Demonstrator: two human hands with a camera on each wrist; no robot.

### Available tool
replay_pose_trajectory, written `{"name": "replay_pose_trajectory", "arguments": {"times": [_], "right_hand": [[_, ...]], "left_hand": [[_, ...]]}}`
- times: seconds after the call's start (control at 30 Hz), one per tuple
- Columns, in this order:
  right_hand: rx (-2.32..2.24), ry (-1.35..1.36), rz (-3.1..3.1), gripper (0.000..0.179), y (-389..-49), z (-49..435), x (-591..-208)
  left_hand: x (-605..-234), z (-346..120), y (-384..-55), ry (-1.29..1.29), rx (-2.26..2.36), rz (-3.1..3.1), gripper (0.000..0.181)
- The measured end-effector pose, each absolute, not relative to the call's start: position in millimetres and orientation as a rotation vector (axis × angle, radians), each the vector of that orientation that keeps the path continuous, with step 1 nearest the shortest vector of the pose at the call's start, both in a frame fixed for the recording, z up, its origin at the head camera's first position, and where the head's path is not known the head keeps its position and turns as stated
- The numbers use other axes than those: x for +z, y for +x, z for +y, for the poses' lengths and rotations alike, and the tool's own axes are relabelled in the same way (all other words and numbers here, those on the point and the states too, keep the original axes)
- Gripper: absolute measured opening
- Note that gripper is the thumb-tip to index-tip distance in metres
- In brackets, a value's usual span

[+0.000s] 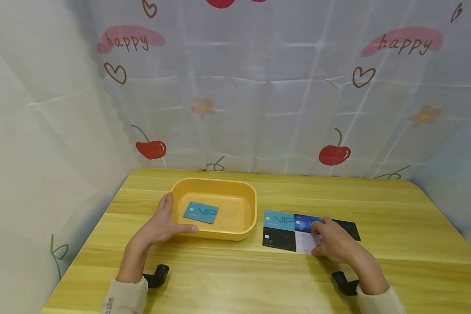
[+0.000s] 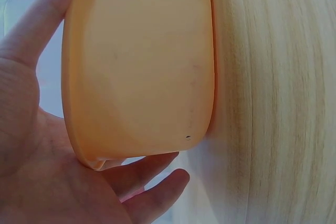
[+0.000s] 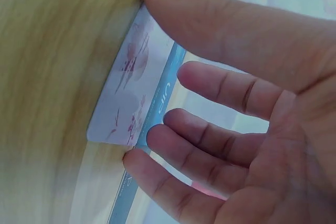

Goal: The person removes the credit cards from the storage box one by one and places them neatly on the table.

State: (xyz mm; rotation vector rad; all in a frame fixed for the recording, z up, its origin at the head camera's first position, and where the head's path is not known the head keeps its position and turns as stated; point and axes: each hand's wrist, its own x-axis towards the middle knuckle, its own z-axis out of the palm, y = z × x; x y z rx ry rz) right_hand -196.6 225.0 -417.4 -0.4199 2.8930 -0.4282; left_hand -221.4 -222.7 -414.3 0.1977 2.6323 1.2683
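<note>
My left hand (image 1: pixel 158 224) holds the left end of a yellow plastic bin (image 1: pixel 235 237), thumb over the near rim and fingers round the end wall. Inside the bin lies a light blue VIP card (image 1: pixel 201 213). My right hand (image 1: pixel 337 244) is over a row of cards, its fingers bent and spread. Under it lies a pale card with a pink pattern (image 3: pixel 126 82), the thumb at that card's near edge. Around it lie a dark blue card (image 1: pixel 304 223), a light blue VIP card (image 1: pixel 278 220), a black VIP card (image 1: pixel 278 239) and another dark card (image 1: pixel 349 229). My hand hides part of the group.
The wooden table (image 1: pixel 227 279) meets a white sheet (image 1: pixel 259 109) with cherries, hearts and "happy" prints at its back edge. Black wrist mounts (image 1: pixel 157 277) stick out beside both sleeves. The bin stands just left of the cards.
</note>
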Motion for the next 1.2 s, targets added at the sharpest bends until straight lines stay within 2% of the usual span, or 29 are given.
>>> {"name": "replay_pose_trajectory", "arguments": {"times": [0.77,1.2], "right_hand": [[-0.468,-0.431,2.893,0.037,-197.3,225.8,-418.7],[-0.596,-0.449,2.992,0.046,-199.0,223.2,-419.6]], "left_hand": [[-412.2,-223.5,-219.6,0.188,1.282,2.619,0.138],[-413.1,-222.6,-220.7,0.194,1.283,2.626,0.137]]}}
